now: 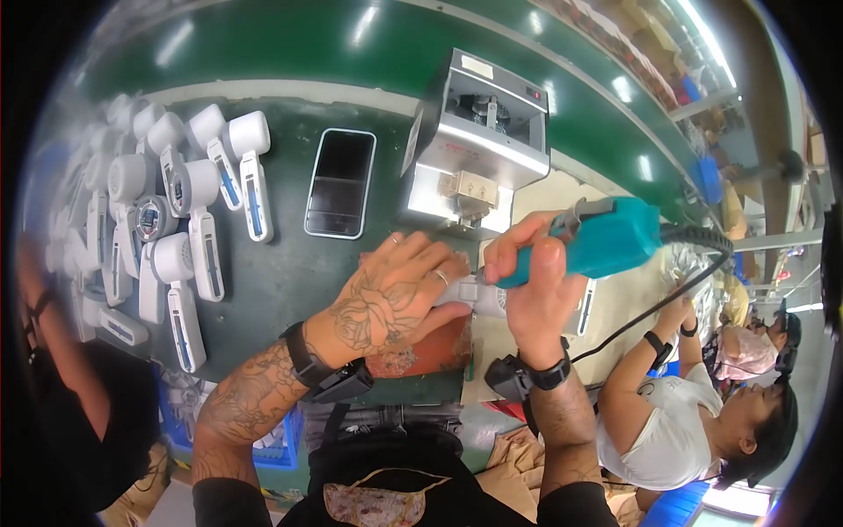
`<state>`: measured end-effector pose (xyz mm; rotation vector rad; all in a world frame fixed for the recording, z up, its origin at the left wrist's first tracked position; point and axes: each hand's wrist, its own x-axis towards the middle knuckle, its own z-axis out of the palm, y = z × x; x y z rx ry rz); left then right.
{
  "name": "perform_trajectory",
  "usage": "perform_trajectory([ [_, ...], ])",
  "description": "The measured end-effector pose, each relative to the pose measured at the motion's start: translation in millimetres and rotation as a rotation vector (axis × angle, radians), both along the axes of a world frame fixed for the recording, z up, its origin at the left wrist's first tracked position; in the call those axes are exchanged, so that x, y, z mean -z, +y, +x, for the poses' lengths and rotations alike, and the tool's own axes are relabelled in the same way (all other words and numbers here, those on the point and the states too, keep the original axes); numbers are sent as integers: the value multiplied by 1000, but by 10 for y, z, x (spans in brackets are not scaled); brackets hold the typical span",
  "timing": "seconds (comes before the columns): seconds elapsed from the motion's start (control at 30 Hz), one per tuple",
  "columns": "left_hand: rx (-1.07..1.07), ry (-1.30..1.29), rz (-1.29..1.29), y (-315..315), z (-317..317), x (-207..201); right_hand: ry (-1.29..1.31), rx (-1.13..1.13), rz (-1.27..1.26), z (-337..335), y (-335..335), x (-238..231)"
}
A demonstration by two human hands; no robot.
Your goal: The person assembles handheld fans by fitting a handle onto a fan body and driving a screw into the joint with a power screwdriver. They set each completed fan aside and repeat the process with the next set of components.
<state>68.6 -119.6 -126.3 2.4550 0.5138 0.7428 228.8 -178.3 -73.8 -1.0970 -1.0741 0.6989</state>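
Observation:
My right hand grips a teal electric screwdriver, held nearly level with its tip pointing left. The tip meets a small white handheld fan lying in front of me. My left hand, palm down, has its fingers closed around the fan's left part. That hand hides much of the fan, so I cannot tell exactly where the tip touches. Under my left hand lies a reddish-brown mat.
Many white handheld fans with open handles crowd the left side. A phone lies behind my left hand. A metal screw feeder stands at the back. The black cable hangs right. A blue crate sits below; co-workers flank me.

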Motion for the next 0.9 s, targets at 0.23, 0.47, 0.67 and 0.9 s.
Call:
perform_trajectory([
  [0.23, 45, 9, -41, 9, -80, -72, -37, 145, 118, -89, 479, -248],
  [0.47, 44, -6, -20, 3, -21, -18, -3, 97, 97, -87, 514, -55],
  [0.67, 34, 9, -53, 7, -45, -9, 61, 60, 43, -75, -20, -150],
  [0.9, 65, 8, -69, -5, -24, -51, -31, 100, -12, -103, -373, -98],
])
